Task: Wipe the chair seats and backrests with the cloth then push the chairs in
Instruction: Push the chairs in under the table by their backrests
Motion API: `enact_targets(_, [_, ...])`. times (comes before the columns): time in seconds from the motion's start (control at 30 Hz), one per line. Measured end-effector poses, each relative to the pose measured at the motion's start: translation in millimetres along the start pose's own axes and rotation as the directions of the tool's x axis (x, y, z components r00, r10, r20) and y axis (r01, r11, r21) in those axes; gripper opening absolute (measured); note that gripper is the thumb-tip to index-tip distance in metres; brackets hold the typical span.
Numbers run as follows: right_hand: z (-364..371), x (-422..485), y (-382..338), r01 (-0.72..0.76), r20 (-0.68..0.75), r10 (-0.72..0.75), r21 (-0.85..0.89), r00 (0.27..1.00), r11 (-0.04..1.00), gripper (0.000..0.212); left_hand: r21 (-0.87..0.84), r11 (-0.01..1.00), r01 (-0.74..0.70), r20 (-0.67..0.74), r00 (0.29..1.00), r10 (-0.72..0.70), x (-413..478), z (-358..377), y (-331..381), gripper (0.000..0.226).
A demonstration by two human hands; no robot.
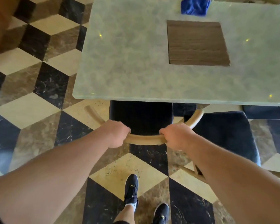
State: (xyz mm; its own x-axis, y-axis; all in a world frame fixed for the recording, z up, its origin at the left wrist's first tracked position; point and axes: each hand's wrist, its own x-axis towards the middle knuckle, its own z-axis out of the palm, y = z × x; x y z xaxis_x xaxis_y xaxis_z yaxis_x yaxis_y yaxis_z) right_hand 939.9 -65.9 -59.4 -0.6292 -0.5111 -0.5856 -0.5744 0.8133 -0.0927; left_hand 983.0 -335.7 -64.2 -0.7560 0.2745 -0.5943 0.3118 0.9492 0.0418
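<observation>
Clasps the curved light-wooden backrest rail (pixel 145 141) of a chair with the left grip (pixel 116 133) — fingers curled round the wood, back of the hand upward. Clasps the same rail with the right grip (pixel 176 136), also closed round it, with a short bare piece of rail between the two. Reaches forward with both bare forearms from the lower corners of the view.

Beyond the rail, the black cushioned seat (pixel 141 115) of this chair, its far part hidden under the near edge of the pale grey-green marbled rectangular tabletop (pixel 128 62). Just to the right, a second black chair seat (pixel 225 135), mostly outside the tabletop edge and partly behind the right forearm.

On the tabletop, toward the right, a brown wood-grain square mat (pixel 197 43). At the far edge, beyond the mat and apart from it, the crumpled blue cloth (pixel 195 6) — lying on the tabletop, well apart from both grips.

Below, a floor of cream, brown and black marble tiles (pixel 31 110) in a cube pattern. Stands on it behind the chair, one black sneaker (pixel 131 189) set forward, a second sneaker (pixel 162 212) nearer the lower edge of the view.
</observation>
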Motion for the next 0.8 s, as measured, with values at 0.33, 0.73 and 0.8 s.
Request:
enact_targets(0.33, [25,33,27,0.105,0.041,-0.1,-0.131,0.994,0.986,0.028,0.036,0.999,-0.036,0.055,0.998,0.034,31,22,1,0.029])
enact_targets(0.73, [41,-53,60,0.101,-0.283,-0.055,0.15,0.957,0.984,0.076,0.017,0.936,0.35,0.124,0.929,-0.35,9,-4,100,0.079])
enact_targets(0.8, [55,-93,95,0.084,-0.307,-0.032,0.157,0.951,0.984,0.087,-0.11,0.959,0.263,0.042,0.965,-0.26,12,-14,160,0.094])
